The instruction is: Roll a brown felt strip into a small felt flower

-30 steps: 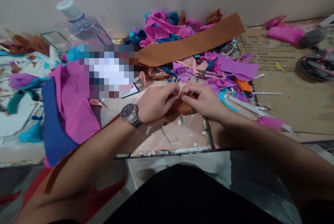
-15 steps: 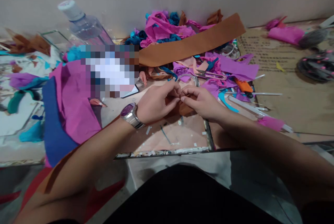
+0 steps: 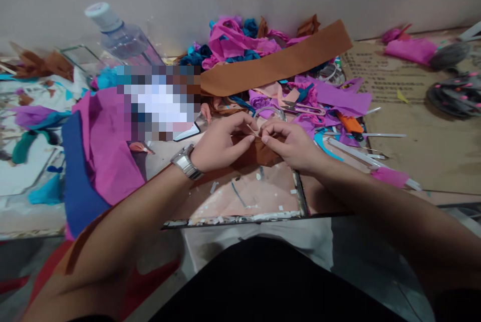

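My left hand (image 3: 220,144) and my right hand (image 3: 289,142) meet over a glass pane (image 3: 259,197), fingertips almost touching. Both pinch the top edge of a small brown crepe paper piece (image 3: 259,151) that hangs between and below them. A silver wristwatch (image 3: 185,161) sits on my left wrist. A roll of clear tape (image 3: 271,111) lies just beyond my fingers.
A long brown paper strip (image 3: 278,64) lies across a heap of pink, purple and blue paper scraps (image 3: 240,41). A plastic bottle (image 3: 120,39) leans at the back left. Pink and blue sheets (image 3: 97,156) lie left. Scissors (image 3: 306,108), an orange cutter (image 3: 351,123) and white sticks (image 3: 361,154) are right.
My left wrist has turned so the watch face points away. The brown paper between my fingers shows more, spread a little wider below the hands.
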`<state>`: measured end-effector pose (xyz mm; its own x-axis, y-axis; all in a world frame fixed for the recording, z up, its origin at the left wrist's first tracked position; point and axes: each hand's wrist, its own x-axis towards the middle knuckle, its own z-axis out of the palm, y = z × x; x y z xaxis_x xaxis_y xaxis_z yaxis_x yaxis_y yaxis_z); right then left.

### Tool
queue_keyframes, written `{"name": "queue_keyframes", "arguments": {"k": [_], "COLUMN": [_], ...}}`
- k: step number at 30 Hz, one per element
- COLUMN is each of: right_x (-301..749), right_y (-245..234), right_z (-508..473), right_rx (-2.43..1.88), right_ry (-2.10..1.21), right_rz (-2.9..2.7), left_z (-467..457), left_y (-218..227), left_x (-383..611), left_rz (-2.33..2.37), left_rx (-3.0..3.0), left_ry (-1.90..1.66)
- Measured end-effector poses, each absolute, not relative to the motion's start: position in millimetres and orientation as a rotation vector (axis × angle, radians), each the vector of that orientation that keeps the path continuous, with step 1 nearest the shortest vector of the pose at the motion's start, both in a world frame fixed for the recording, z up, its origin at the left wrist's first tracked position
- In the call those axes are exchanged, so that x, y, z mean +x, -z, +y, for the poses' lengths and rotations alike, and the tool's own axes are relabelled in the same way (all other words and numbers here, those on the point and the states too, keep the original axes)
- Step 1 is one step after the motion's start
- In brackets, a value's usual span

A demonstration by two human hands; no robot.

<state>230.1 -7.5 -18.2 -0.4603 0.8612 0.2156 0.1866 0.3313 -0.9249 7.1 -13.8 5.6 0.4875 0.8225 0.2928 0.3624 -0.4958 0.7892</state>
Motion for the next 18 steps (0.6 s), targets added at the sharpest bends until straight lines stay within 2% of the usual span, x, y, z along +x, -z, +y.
{"name": "queue_keyframes", "arguments": {"k": [13,18], "right_x": [231.3,230.3], "right_y": [13.6,16.5], "right_z": [-6.8,-7.8], "right_rx": [-0.942,-0.898], "right_ry": [-1.109,-1.064], "right_rz": [-1.785,-1.851], "left_z": [-0.1,-7.1], "left_y": [-6.2,-15.4], "left_x": [-5.7,-3.7], "left_rz": [1.207,1.105], "left_rx": [2.016,2.168], "left_ry": [-1.014,-0.853]}}
